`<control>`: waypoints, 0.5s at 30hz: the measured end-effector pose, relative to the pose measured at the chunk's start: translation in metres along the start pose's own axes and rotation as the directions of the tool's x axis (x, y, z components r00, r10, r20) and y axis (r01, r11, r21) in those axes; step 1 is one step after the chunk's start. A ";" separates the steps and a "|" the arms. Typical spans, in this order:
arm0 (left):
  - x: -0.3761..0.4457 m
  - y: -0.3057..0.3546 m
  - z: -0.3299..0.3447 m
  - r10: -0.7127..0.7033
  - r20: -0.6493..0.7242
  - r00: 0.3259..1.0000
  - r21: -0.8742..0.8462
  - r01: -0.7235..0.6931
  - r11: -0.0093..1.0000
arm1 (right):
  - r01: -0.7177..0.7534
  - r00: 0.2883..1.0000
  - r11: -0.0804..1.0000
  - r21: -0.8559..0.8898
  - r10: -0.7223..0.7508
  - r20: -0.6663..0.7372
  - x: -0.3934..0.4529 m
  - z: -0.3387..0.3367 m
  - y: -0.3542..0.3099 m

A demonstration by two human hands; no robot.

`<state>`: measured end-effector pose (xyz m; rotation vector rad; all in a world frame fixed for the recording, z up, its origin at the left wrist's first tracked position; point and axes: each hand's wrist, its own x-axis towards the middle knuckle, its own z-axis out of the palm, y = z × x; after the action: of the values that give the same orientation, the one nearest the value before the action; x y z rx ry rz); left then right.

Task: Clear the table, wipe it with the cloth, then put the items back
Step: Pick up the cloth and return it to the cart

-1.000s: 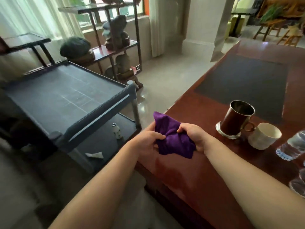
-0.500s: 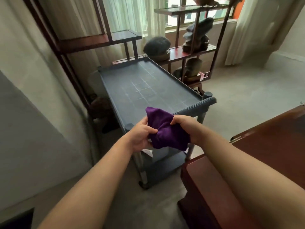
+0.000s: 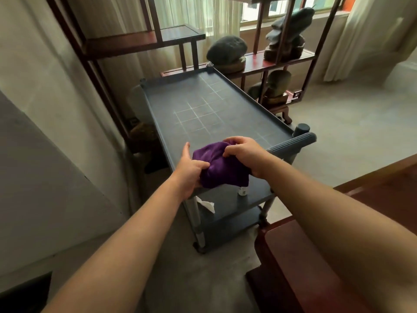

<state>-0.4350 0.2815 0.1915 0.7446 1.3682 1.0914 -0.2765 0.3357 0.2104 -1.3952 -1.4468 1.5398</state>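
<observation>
A bunched purple cloth [image 3: 220, 167] is held between both hands over the near end of a grey plastic cart [image 3: 203, 105]. My left hand [image 3: 188, 171] grips its left side with the thumb pressed in and the index finger pointing up. My right hand [image 3: 244, 153] clutches its top right from above. The cart's top tray is bare, marked with a pale grid. Only a corner of the reddish-brown wooden table [image 3: 372, 188] shows at the lower right. The cup, mug and bottle are out of view.
The cart's lower shelf holds a small white bottle [image 3: 242, 191] and a crumpled white tissue [image 3: 207, 204]. A dark wooden display shelf [image 3: 279, 58] with stones stands behind the cart by the curtained window. A wall runs along the left.
My view has swung left from the table to the cart. Both hands carried the purple cloth off the table edge and out over the cart's near end.
</observation>
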 end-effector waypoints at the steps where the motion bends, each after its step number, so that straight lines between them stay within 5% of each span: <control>1: 0.004 -0.001 0.000 0.010 -0.025 1.000 0.035 -0.009 0.999 | 0.029 0.999 0.998 -0.058 -0.031 -0.023 0.004 0.000 0.001; 6: 0.019 -0.001 -0.002 0.034 -0.004 0.999 0.335 -0.030 0.942 | 0.152 0.983 0.929 -0.339 -0.177 -0.044 0.015 0.000 0.012; 9: 0.024 -0.004 0.002 0.070 0.014 0.997 0.664 -0.061 0.745 | 0.226 0.955 0.778 -0.586 -0.296 -0.025 0.018 0.001 0.016; 11: 0.026 -0.007 0.002 0.094 0.068 0.993 0.730 -0.114 0.673 | 0.260 0.934 0.647 -0.717 -0.357 0.017 0.019 0.002 0.019; 13: 0.026 -0.008 0.003 0.086 0.130 0.988 0.763 -0.155 0.627 | 0.234 0.942 0.562 -0.793 -0.334 0.041 0.020 0.001 0.023; 15: 0.026 -0.008 0.005 0.067 0.148 0.987 0.876 -0.162 0.455 | 0.173 0.964 0.501 -0.848 -0.262 0.043 0.020 -0.001 0.027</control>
<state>-0.4323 0.3030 0.1753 1.6597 1.8155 0.3120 -0.2747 0.3484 0.1792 -1.6460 -2.3735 0.5205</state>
